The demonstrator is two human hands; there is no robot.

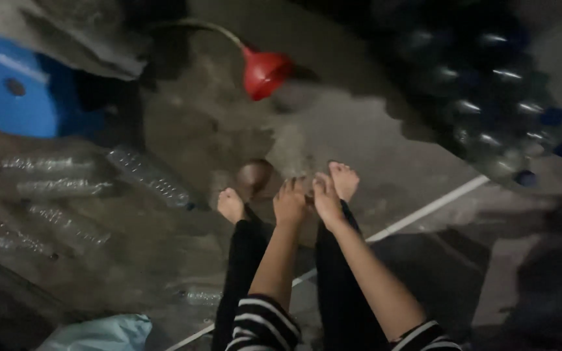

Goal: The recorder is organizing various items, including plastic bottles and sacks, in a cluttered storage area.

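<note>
While empty, bottles (144, 174) near hands (291, 203).

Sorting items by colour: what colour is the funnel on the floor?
Red; the funnel shows best in the head view, beyond both hands.

You're in a dim bottle-sorting yard or storeroom: bare concrete floor (372, 130), clear bottles (147, 175) left of your hands, bagged bottles (489, 97) up right, a red funnel (265, 71) ahead.
</note>
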